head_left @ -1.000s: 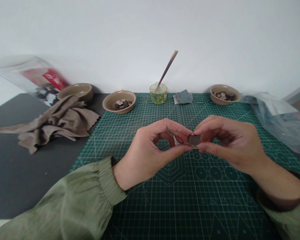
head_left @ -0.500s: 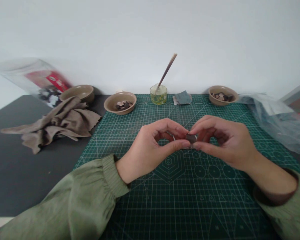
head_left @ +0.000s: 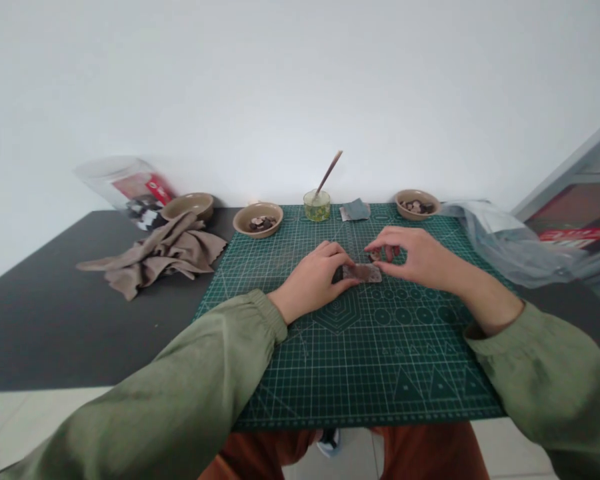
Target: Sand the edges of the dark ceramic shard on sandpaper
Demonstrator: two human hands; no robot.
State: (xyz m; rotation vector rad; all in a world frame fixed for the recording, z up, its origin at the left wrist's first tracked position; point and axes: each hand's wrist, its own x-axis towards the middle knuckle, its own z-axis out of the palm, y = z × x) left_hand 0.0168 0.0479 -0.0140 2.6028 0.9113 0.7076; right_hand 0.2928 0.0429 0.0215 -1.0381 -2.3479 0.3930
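No longer meeting the other, the left hand (head_left: 316,280) is gripping a flat strip (head_left: 370,273) at its fingertips; the right hand (head_left: 415,257) is pinching a small piece (head_left: 375,255).

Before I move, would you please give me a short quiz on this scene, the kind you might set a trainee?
1. How many bowls can be seen?
2. Fill in: the ____ hand touches the left end of the flat rectangular piece over the green mat.
3. Where is the stick? a) flat on the mat; b) leaning in the glass; c) inside a bowl.

Key: 1. Three. 2. left. 3. b.
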